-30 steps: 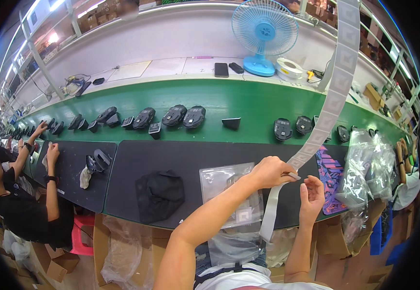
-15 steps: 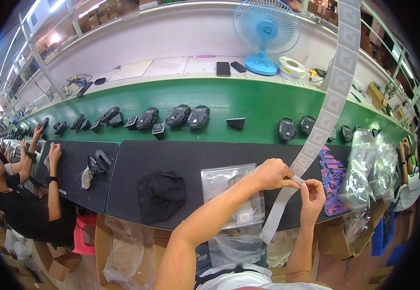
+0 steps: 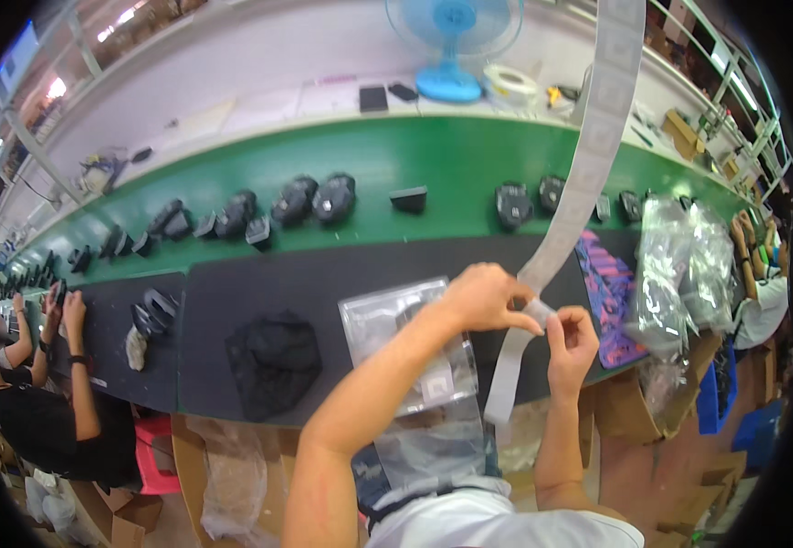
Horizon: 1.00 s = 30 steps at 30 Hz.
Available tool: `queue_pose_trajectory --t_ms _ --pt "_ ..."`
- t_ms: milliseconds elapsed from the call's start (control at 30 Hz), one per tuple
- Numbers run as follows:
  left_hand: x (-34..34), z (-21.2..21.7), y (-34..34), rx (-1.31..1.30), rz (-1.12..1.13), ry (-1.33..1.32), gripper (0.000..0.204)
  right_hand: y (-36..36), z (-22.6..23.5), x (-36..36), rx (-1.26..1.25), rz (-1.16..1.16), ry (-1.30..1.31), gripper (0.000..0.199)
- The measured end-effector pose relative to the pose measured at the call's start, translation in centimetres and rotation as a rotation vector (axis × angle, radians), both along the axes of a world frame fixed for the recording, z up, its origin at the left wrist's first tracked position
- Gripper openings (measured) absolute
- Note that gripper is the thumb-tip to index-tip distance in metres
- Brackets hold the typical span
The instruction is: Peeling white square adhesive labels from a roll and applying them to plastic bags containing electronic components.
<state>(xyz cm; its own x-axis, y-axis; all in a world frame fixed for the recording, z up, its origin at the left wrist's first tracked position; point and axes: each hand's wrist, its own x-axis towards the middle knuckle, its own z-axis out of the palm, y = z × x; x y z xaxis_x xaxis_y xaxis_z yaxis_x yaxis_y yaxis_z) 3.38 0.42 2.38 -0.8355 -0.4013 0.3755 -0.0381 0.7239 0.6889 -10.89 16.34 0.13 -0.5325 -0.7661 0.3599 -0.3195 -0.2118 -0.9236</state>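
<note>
A long pale grey strip of backing tape [image 3: 588, 173], hanging down from above over the near edge of the black-topped counter [image 3: 232, 292], is pinched between the fingers of the left hand [image 3: 488, 297] and the right hand [image 3: 572, 340]. Both grips are clenched on it. A clear plastic bag [image 3: 396, 320] lies just beside the left hand.

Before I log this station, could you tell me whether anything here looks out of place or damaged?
Nothing stands out. Both hands, left and right, pinch a long label strip that hangs from above. A clear bag and a black pouch lie flat on the mat, and black parts sit in a row on the green belt.
</note>
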Motion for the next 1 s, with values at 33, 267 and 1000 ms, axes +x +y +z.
queue_pose_trajectory --t_ms 33,267,1000 --pt "0.5 -0.6 -0.6 0.034 0.023 0.014 0.054 -0.7 -0.3 0.2 -0.022 -0.034 0.026 0.008" --pt "-0.4 0.2 -1.3 0.087 0.050 0.021 0.068 3.7 2.4 3.7 -0.190 0.097 -0.062 0.015" --pt "-0.6 0.7 0.2 0.023 0.028 -0.112 0.067 7.4 -1.1 8.6 0.450 0.442 0.081 0.014"
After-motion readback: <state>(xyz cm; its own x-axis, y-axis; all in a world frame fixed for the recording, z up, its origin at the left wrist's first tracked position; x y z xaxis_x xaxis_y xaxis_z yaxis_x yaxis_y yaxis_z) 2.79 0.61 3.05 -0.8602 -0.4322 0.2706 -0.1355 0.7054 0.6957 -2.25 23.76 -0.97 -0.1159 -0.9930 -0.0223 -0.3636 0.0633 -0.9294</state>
